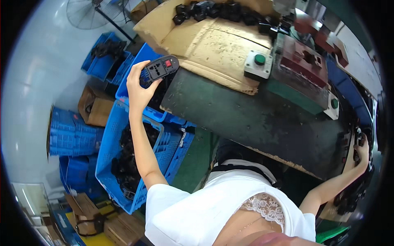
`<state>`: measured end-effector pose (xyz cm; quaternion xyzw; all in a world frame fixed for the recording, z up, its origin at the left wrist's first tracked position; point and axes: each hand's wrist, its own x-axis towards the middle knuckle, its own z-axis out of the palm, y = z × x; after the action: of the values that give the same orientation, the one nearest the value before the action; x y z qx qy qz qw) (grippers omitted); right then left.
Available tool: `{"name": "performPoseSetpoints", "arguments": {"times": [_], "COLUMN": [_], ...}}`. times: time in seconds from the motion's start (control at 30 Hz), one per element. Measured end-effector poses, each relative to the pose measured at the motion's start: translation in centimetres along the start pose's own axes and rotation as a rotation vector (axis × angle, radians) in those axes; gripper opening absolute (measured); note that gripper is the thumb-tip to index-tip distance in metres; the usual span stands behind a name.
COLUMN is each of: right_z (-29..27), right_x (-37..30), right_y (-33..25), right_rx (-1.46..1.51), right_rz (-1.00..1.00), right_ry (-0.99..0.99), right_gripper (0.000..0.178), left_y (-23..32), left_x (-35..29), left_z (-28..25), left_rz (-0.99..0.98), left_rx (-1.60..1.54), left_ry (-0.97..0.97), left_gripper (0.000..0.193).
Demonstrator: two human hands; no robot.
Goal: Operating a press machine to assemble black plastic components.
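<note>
My left hand [140, 90] grips a black power socket [161, 68] with a red rocker switch, fingers on one side and thumb on the other. It is held up over a blue crate [123, 92], beside the workbench's left edge. Far to the right, my right hand [363, 151] reaches past the bench's right end. Its fingers curl round something dark, too small and too near the picture's rim to name. Dark parts [356, 192] lie around and below that hand.
A dark workbench [230, 115] holds a press fixture [301, 67], two green push buttons [259, 60] and a cardboard tray [221, 45] with black pieces. Below my left arm stands a blue crate [107, 164] of black parts. A fan [92, 12] and cardboard boxes [98, 107] stand left.
</note>
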<state>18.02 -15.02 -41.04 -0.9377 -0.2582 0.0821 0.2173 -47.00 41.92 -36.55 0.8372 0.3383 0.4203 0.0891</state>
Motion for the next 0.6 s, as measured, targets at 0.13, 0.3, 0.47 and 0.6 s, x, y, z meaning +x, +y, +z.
{"name": "performPoseSetpoints", "arguments": {"times": [0.13,0.3,0.47,0.6], "right_z": [1.1,8.0,11.7,11.5], "right_x": [-3.8,-4.8,-3.6,-0.9], "right_y": [-18.9,-35.2,-40.5,-40.5], "right_rx": [-0.327,-0.222,-0.349,-0.238], "right_rz": [-0.542,-0.944,-1.175,-1.228], "right_ry": [0.293,0.278,0.333,0.246], "right_gripper": [0.055,0.050,0.046,0.040], "left_y": [-3.5,-6.9,-2.8,2.6], "left_x": [-1.2,-3.2,0.1,3.7], "left_z": [-0.2,1.1,2.7,4.9], "left_rz": [0.003,-0.078,0.018,0.147], "left_rx": [0.223,0.565,0.269,-0.084], "left_ry": [-0.081,0.045,0.115,-0.014], "left_gripper": [0.051,0.043,0.017,0.014]}}
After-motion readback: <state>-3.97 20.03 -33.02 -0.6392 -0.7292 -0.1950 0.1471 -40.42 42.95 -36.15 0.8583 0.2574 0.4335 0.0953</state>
